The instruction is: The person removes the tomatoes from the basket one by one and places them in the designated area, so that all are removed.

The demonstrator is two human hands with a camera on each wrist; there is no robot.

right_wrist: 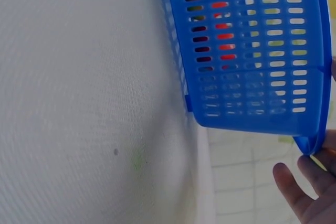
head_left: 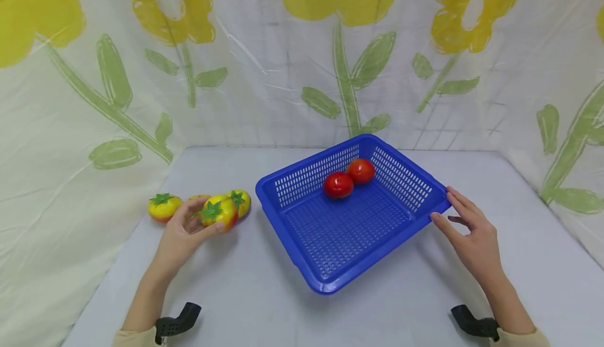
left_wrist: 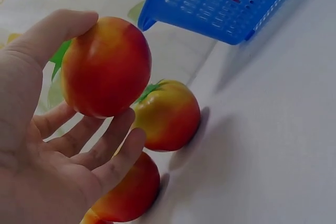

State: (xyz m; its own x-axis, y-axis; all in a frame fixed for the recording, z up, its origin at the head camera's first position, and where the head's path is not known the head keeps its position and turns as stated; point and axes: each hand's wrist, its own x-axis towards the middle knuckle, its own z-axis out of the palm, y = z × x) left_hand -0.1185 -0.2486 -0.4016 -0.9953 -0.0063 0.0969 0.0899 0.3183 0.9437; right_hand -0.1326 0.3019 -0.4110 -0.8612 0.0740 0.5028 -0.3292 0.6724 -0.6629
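My left hand [head_left: 181,226] holds a yellow-and-red tomato [head_left: 219,213] with a green leafy top, thumb on one side and fingers on the other. In the left wrist view, the held tomato [left_wrist: 106,66] shows its red underside. Beside that hand on the table lie a tomato [head_left: 164,207] to its left and another tomato [head_left: 239,202] just behind; one more is mostly hidden by the fingers. A blue slotted basket [head_left: 278,231] sits angled at centre, two red tomatoes [head_left: 338,185] inside near its back. My right hand [head_left: 476,237] pinches the basket's right corner rim.
The pale table [head_left: 226,294] stretches under everything. Behind and along the sides hangs a white sheet [head_left: 255,100] printed with yellow flowers. A black strap mount [head_left: 176,323] is on the left wrist, with a similar mount [head_left: 474,325] on the right.
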